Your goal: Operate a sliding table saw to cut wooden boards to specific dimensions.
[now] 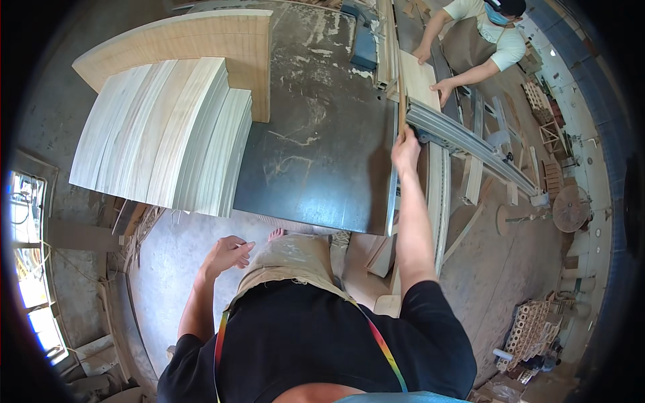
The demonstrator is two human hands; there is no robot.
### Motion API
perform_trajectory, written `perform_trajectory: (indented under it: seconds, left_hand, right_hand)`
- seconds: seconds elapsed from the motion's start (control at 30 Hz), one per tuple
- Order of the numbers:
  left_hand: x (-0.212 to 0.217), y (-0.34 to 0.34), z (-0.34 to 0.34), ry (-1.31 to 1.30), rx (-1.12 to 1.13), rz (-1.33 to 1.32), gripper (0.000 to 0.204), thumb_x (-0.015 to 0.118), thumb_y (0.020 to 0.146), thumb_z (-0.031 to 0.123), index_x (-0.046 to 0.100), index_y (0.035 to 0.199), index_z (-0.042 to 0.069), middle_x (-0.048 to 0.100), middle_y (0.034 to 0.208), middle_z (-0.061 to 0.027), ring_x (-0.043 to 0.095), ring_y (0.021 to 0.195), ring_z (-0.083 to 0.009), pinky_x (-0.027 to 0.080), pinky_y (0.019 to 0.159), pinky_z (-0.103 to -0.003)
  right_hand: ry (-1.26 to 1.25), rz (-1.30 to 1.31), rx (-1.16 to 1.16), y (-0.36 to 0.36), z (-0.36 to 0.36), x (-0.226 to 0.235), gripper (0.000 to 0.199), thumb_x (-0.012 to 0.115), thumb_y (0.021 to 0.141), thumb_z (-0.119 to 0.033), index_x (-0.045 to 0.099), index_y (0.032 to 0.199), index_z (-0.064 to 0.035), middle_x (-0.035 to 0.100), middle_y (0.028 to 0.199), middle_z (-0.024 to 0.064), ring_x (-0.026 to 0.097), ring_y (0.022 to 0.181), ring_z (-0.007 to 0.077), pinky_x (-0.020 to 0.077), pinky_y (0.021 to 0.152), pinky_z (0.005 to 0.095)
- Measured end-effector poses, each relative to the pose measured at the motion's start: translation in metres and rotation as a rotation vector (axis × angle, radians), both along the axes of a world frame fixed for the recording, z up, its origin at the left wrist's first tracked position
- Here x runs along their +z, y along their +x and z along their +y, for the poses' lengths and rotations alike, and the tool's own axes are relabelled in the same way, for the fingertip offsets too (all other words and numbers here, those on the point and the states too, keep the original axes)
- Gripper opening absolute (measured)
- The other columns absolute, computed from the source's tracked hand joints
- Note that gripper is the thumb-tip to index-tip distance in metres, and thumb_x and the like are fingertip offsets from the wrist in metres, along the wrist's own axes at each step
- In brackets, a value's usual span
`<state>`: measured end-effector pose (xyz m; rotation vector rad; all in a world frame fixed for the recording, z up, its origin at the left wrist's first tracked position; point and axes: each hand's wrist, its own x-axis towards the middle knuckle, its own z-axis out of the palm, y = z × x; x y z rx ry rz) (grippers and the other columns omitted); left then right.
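My right hand (406, 152) reaches forward along the right edge of the dark machine table (316, 188). Its fingers are closed at the near end of a narrow wooden strip (402, 101), beside a grey metal rail (463, 134). Part of the grip is hidden by the hand itself. My left hand (227, 256) hangs in front of the table, over the floor by my apron. Its fingers are loosely bent and apart, and I see nothing held in it. Stacked pale boards (151, 134) lie on the table's left side, nearest to that hand.
Behind the stack stands a wide wooden panel (195, 37). Across the rail a masked co-worker (484, 40) has both hands on a pale board (418, 79). A blue-grey block (365, 46) sits at the far edge. A fan (571, 208) stands to the right.
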<state>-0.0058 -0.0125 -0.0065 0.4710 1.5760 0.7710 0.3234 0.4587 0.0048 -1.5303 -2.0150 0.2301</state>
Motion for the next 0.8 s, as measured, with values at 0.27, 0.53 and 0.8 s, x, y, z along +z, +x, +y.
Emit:
perform_trajectory:
  seconds: [0.27,0.53,0.8]
  left_hand:
    - [0.002,0.010,0.080,0.018,-0.182,-0.043,0.047,0.076,0.097,0.035,0.066,0.109,-0.010,0.071,0.086,-0.0173,0.071,0.070,-0.0212,0.060,0.063,-0.029]
    - [-0.018,0.044,0.194,0.029,-0.295,-0.187,0.045,0.078,0.095,0.036,0.067,0.106,-0.006,0.070,0.085,-0.0146,0.071,0.070,-0.0196,0.061,0.063,-0.029]
    - [-0.057,0.106,0.318,-0.037,-0.100,-0.570,0.051,0.077,0.096,0.039,0.065,0.112,-0.007,0.071,0.095,-0.0172,0.074,0.079,-0.0231,0.064,0.072,-0.031]
  right_hand:
    - [-0.113,0.013,-0.024,-0.006,-0.052,-0.017,0.045,0.053,0.101,-0.008,0.054,0.146,-0.0010,0.073,0.110,0.0286,0.071,0.090,0.0485,0.0565,0.080,0.0520]
    - [-0.182,0.038,-0.053,-0.007,-0.066,-0.023,0.048,0.052,0.102,-0.008,0.051,0.150,-0.0035,0.073,0.093,0.0271,0.066,0.071,0.0470,0.0532,0.070,0.0528]
    - [-0.151,0.043,-0.041,0.001,-0.079,-0.022,0.049,0.053,0.103,-0.007,0.050,0.152,-0.0056,0.071,0.084,0.0266,0.065,0.063,0.0435,0.0483,0.060,0.0528]
